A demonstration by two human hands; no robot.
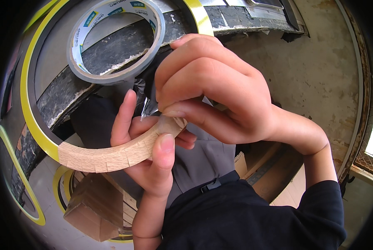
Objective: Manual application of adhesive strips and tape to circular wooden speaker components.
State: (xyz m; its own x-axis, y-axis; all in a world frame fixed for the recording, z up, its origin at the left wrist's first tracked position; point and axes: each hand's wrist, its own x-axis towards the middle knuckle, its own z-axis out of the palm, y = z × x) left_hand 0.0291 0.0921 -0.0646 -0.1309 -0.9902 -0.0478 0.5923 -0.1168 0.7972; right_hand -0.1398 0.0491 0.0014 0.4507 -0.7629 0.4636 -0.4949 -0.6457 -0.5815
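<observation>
A large yellow hoop (24, 79) with a pale, wood-grained section (105, 160) curves in front of me. My left hand (155, 166) holds this section near its end, thumb on top and fingers beneath. My right hand (219, 85) bends over the same end, its thumb and fingertips pinched on clear tape that wraps the section. A roll of clear tape (74, 62) stands at the table edge beyond my hands, with a crinkled clear strip (147, 109) running from it toward them. The right fingertips are partly hidden.
A dark, worn tabletop (253, 18) with a chipped edge lies ahead. Another yellow hoop (26, 187) hangs at far left. Below left, an open cardboard box (97, 208) sits on the floor among more hoops. A stained wall (303, 79) rises on the right.
</observation>
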